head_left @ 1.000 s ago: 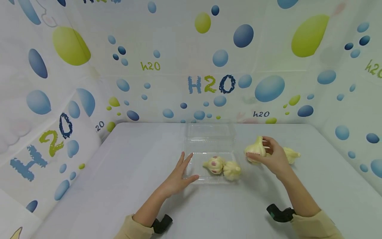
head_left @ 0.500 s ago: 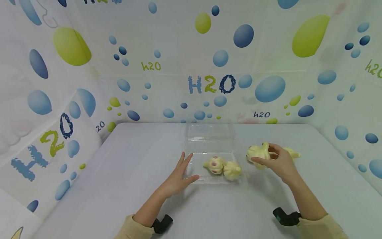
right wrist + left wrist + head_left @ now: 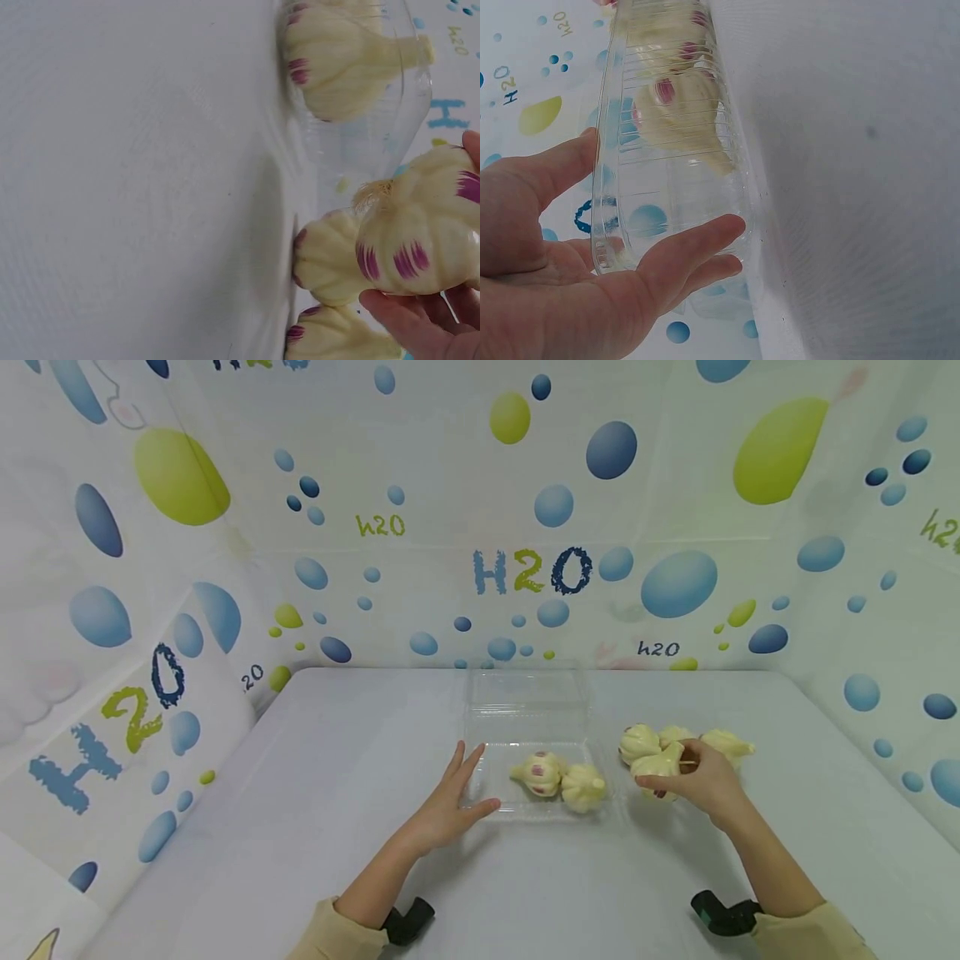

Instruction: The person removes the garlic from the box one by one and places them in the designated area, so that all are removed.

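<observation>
My right hand (image 3: 705,781) pinches a garlic bulb (image 3: 656,766) between thumb and fingers, right of the clear plastic clamshell box (image 3: 495,802). In the right wrist view the held bulb (image 3: 420,232) shows purple streaks and a tuft of roots. The box lies with its lid (image 3: 528,689) folded back. Inside it are two garlic bulbs, one with pink marks (image 3: 542,774) and a paler one (image 3: 582,789). At the box's left end, my left hand (image 3: 446,814) has its fingers spread, the fingertips (image 3: 727,225) against the clear wall.
Behind the held bulb lie more garlic bulbs on the white table (image 3: 300,827): one at the left (image 3: 637,743), one in the middle (image 3: 675,735) and one at the right (image 3: 727,743). A patterned sheet (image 3: 442,460) rises behind the table.
The right hand has moved nearer and slightly right with its garlic bulb, whose stem now tilts to the right. Bulbs behind it show more fully. The left hand stays at the box.
</observation>
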`<state>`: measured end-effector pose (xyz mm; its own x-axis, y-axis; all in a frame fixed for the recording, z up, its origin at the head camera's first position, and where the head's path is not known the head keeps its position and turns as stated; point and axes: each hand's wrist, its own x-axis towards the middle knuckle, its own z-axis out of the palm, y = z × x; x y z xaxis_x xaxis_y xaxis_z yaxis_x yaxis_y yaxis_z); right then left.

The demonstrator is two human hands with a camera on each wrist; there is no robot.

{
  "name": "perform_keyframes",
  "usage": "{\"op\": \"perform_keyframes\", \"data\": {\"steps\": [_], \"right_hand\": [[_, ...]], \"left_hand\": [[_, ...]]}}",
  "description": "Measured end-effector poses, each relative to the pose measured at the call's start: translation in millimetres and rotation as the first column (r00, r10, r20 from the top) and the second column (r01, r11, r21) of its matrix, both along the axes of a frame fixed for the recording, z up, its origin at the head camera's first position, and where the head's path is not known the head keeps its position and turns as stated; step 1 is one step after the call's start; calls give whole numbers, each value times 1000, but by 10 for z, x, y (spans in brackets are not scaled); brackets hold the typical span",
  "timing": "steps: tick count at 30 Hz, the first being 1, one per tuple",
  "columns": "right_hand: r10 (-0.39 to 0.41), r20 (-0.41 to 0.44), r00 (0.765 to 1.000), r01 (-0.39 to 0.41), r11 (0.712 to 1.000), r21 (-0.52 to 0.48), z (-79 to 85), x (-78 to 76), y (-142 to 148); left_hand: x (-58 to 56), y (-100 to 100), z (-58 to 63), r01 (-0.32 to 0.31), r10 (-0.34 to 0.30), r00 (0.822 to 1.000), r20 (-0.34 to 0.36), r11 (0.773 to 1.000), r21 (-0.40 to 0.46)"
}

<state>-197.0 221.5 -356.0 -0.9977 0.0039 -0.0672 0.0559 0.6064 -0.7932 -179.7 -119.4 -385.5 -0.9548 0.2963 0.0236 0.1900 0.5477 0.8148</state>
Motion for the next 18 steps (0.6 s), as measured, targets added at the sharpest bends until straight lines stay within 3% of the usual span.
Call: {"op": "perform_keyframes", "data": {"steps": [18], "right_hand": [[-14, -19, 1000, 16, 995, 97, -116, -100, 46]], "left_hand": [[-9, 1, -12, 4, -4, 1000, 9, 1000, 2]]}}
